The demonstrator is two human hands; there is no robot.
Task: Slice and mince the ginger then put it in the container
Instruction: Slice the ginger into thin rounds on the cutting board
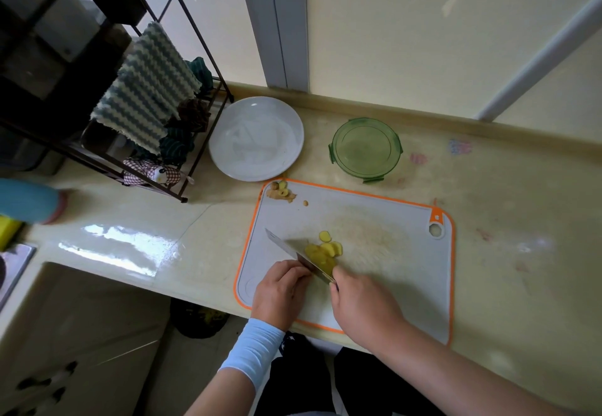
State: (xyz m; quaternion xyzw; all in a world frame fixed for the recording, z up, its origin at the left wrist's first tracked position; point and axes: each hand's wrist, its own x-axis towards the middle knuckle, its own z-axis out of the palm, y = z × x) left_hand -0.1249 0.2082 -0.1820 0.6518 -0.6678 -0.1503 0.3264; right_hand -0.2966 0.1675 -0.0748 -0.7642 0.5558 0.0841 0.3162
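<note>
Yellow ginger slices [326, 250] lie in a small pile in the middle of the white, orange-rimmed cutting board [374, 220]. A knife [293, 252] stands edge-down on the board against the pile's left side. My right hand [361, 301] grips its handle. My left hand [282, 288] sits left of the blade. Its curled fingers press down on ginger at the blade, and they mostly hide it. Ginger trimmings [280, 191] sit at the board's far left corner. The green round container [365, 148] stands open behind the board.
A white plate [255, 138] stands left of the container. A black wire rack [146, 116] with a striped cloth and rags fills the far left. The counter's front edge runs just under my hands. A sink corner [14, 262] shows at the left.
</note>
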